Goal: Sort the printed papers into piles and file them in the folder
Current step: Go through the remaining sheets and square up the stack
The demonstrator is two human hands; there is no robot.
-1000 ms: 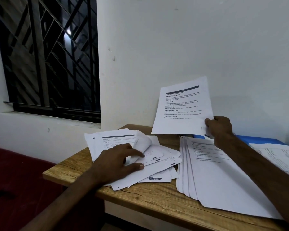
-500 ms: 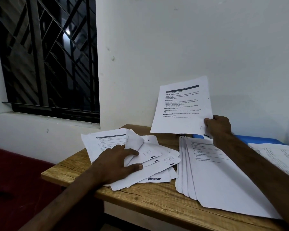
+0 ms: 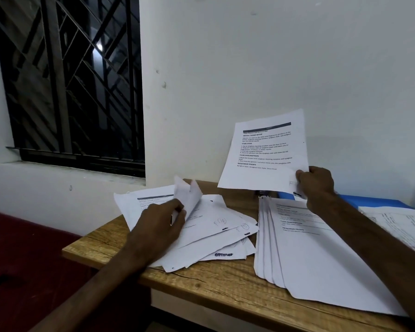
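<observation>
While my right hand (image 3: 315, 182) holds one printed sheet (image 3: 264, 152) upright above the back of the table (image 3: 201, 281), the grip sits at the sheet's lower right corner, thumb in front and fingers behind, pinching the paper. Rest of the sheet stands up and to the left of the grip, printed side toward me, headings readable, its bottom edge clear of the table.

My left hand (image 3: 159, 226) lies on the loose scatter of papers (image 3: 216, 238) at the table's left end. Thumb and fingers pressed together on the curled edge of one sheet (image 3: 187, 195), which bends up just above and beyond the grip. Other sheets in the scatter fan out to the right of that hand, some with pen marks near their corners.

Between my forearms, a neater pile (image 3: 307, 255) lies flat, edges stepped along its left side, printed top sheet facing up. Blue folder (image 3: 374, 201) lies at the back of the table, behind the right wrist, partly under paper. More printed sheets (image 3: 403, 224) at the far right. Barred window (image 3: 72, 80) upper left.
</observation>
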